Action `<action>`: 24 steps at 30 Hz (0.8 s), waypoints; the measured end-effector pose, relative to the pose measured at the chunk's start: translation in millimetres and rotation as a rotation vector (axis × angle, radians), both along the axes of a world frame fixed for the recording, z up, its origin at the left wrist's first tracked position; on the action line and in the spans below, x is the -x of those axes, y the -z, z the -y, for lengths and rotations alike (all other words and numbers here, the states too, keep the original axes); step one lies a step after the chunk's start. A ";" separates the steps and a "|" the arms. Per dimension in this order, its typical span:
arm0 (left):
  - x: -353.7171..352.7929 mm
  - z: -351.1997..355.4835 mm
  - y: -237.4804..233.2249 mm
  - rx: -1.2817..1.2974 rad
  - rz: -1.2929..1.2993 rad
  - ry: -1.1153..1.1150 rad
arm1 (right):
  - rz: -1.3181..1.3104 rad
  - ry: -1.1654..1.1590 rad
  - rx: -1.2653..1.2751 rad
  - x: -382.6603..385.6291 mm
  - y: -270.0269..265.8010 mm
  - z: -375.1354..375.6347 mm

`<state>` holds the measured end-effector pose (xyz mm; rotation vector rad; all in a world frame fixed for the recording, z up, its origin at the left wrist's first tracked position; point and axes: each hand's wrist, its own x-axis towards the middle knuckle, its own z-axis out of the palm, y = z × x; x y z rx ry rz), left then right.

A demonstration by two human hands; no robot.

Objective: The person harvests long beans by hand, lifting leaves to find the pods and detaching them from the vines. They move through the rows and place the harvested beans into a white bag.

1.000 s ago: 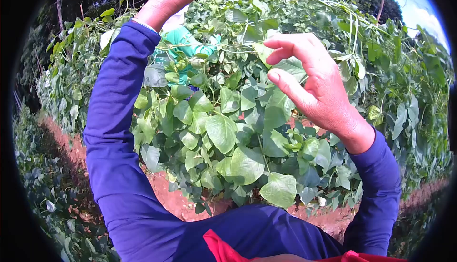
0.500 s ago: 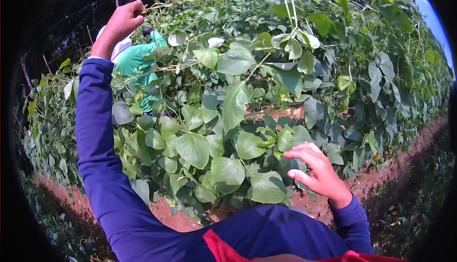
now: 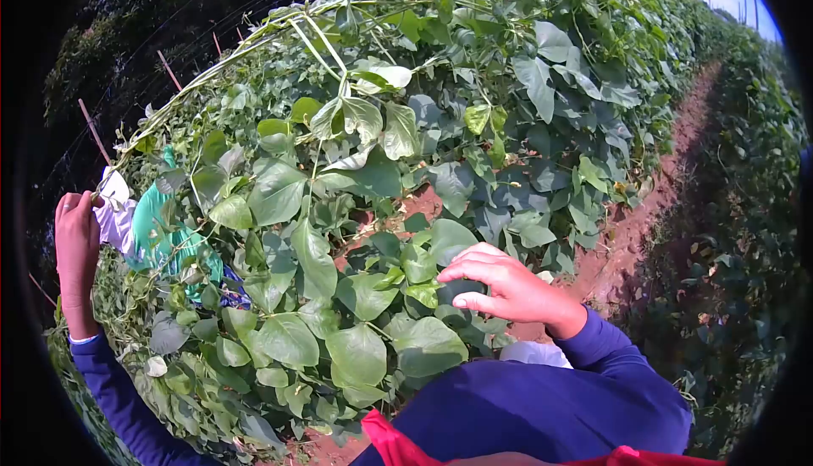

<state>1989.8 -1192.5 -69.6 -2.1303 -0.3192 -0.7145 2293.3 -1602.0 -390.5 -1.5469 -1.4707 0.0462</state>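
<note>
At the far left, my left hand (image 3: 76,242) is raised with its fingers closed on the end of a long green vine (image 3: 222,61). The vine arches from there up across the top of the leafy climbing plants. My right hand (image 3: 512,290) is held over the foliage in front of my body, fingers stretched out and thumb apart, with nothing in it. Close to its fingertips are broad green leaves (image 3: 366,297) and a small yellowish-green leaf (image 3: 423,293). A drooping leaf cluster (image 3: 360,119) hangs from pale stems above.
Behind the plants at left, another person in a green top (image 3: 161,225) and white head covering is partly hidden by leaves. Thin stakes (image 3: 95,132) rise along the row. A reddish dirt path (image 3: 660,204) runs up the right side, with more low plants (image 3: 728,297) beyond it.
The view has swung right and tilted. My left hand, still on the vine, now appears lower and farther left; my right hand remains open over the leaves, slightly left of before.
</note>
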 end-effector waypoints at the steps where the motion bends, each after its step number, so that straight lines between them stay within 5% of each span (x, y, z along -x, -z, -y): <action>1: 0.1 -7.0 0.6 0.006 -0.011 0.010 | -0.011 0.010 0.006 0.1 3.5 -2.9; 4: 10.7 -37.5 -0.9 0.068 0.064 -0.231 | 0.094 -0.083 0.057 1.6 4.0 -8.1; 7: 21.2 -64.0 0.6 -0.177 0.075 -0.131 | 0.119 -0.158 -0.001 3.6 8.5 -5.0; 11: 21.0 -35.9 -14.6 0.559 0.186 -0.067 | 0.119 -0.164 0.006 2.2 11.6 7.2; 18: -13.9 41.3 -38.8 0.781 0.148 0.000 | 0.095 -0.117 0.010 0.8 15.1 13.9; 20: -44.5 38.3 -46.7 0.009 -0.278 -0.807 | 0.092 -0.123 -0.003 2.4 18.9 12.3; 24: -24.4 -91.6 -25.3 -0.131 0.029 -0.122 | 0.130 -0.131 0.052 3.9 22.4 15.3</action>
